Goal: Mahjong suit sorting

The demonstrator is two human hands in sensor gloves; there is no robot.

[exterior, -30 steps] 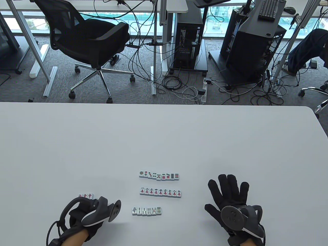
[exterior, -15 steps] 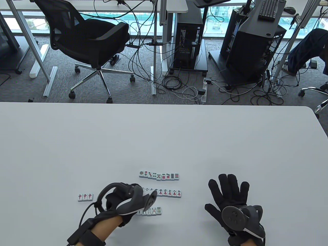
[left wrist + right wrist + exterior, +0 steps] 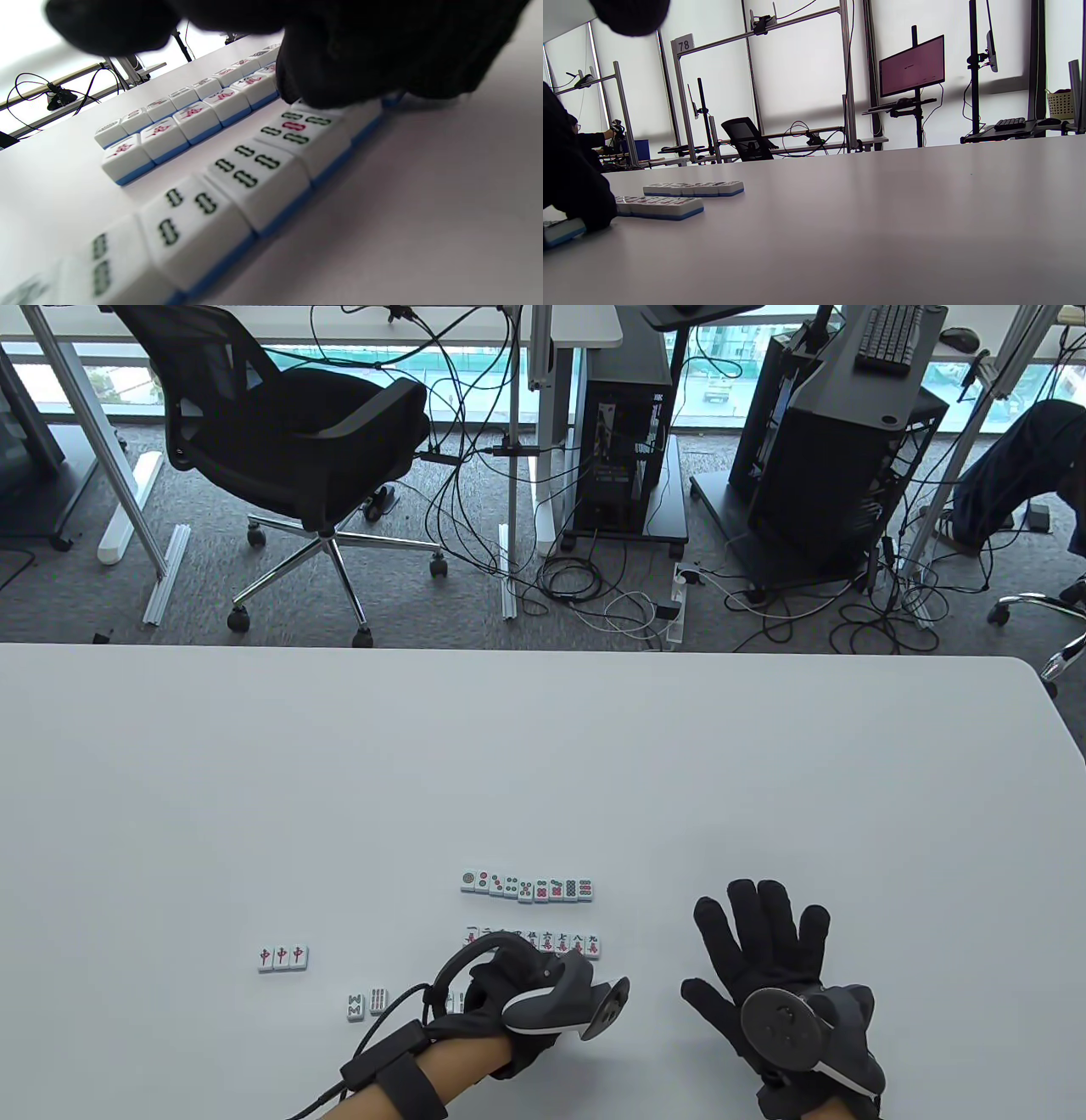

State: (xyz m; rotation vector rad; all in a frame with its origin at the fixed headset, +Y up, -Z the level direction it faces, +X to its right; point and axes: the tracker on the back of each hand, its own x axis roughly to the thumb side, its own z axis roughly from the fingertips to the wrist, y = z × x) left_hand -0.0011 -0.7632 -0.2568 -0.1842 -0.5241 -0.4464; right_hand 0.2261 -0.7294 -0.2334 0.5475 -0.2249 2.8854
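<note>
The sorting looks nearly done: the dot row [image 3: 526, 887] and character row [image 3: 556, 943] lie complete on the counter [image 3: 543, 763], while the left hand [image 3: 517, 1005] touches the bamboo row [image 3: 258, 169], its grip unclear, two bamboo tiles [image 3: 366, 1004] lie just left, three red tiles [image 3: 282, 957] sit apart, and the right hand [image 3: 768, 976] rests flat, fingers spread

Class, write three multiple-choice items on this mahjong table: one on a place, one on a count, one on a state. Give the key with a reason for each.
1. Where do the red-character tiles lie?
A. left of the rows
B. right of the rows
C. under the right hand

2. How many red-character tiles lie in that group?
A. two
B. three
C. five

3. How does the right hand lie?
A. fist
B. pinching a tile
C. flat, fingers spread

Key: 1 A, they sit apart at the table view's left. 2 B, three lie side by side. 3 C, its fingers fan out on the table, while the left hand covers the bamboo row.
</note>
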